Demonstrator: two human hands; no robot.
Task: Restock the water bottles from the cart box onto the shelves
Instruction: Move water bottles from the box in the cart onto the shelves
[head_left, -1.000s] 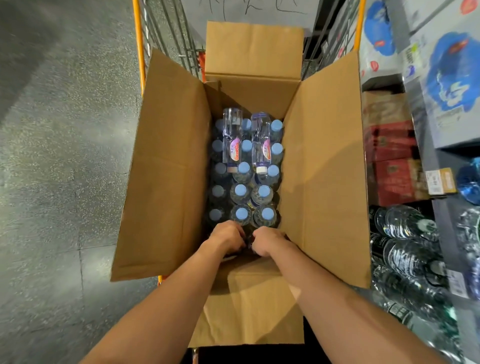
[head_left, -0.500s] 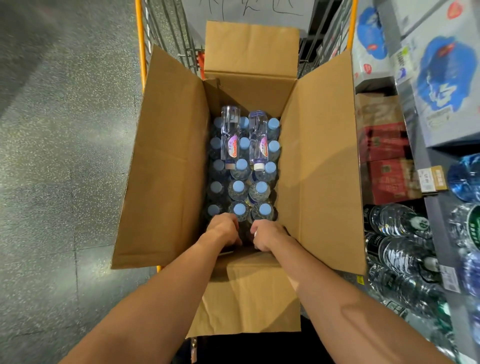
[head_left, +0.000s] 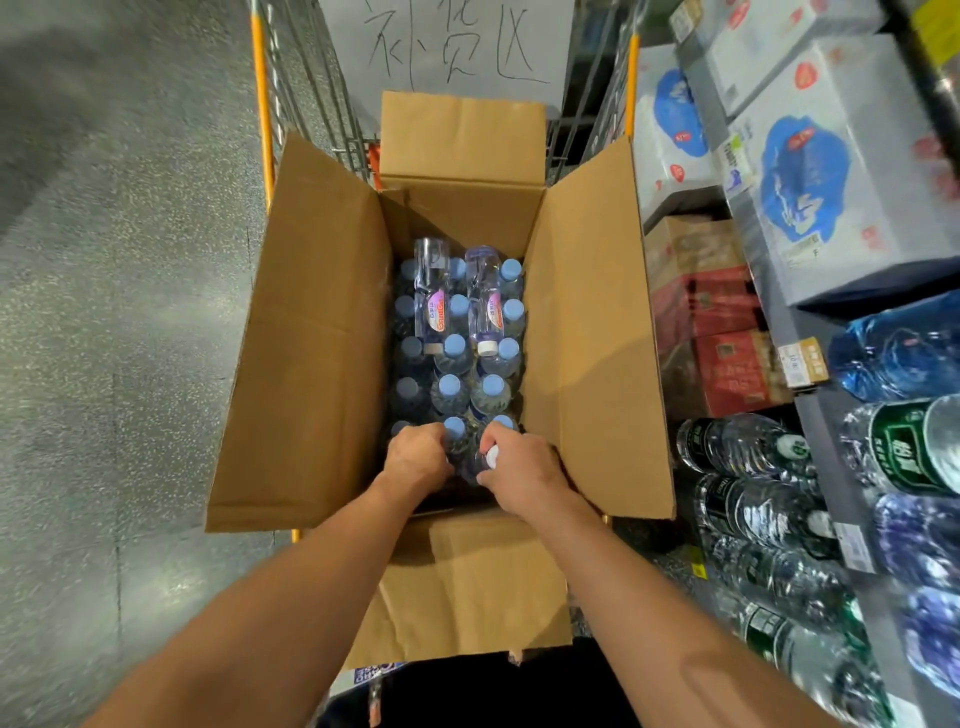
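An open cardboard box (head_left: 317, 332) sits in an orange-framed wire cart (head_left: 261, 98). Inside stand several water bottles with pale blue caps (head_left: 449, 387). Two bottles with pink labels (head_left: 434, 301) lie flat on top at the far end. Both my hands are at the box's near end. My left hand (head_left: 415, 457) curls round a blue-capped bottle (head_left: 455, 430). My right hand (head_left: 519, 467) grips the neck of a bottle with a white cap (head_left: 491, 456), tilted up from the pack.
Shelves on the right hold shrink-wrapped water bottles (head_left: 753, 457), red cartons (head_left: 727, 364) and white-and-blue boxes (head_left: 810, 176). A handwritten paper sign (head_left: 447, 47) hangs at the cart's far end. Grey speckled floor (head_left: 119, 312) lies to the left.
Both hands stayed at the near end of the box. A white-capped bottle has come up in my right hand, and my left hand's grip on a bottle shows more.
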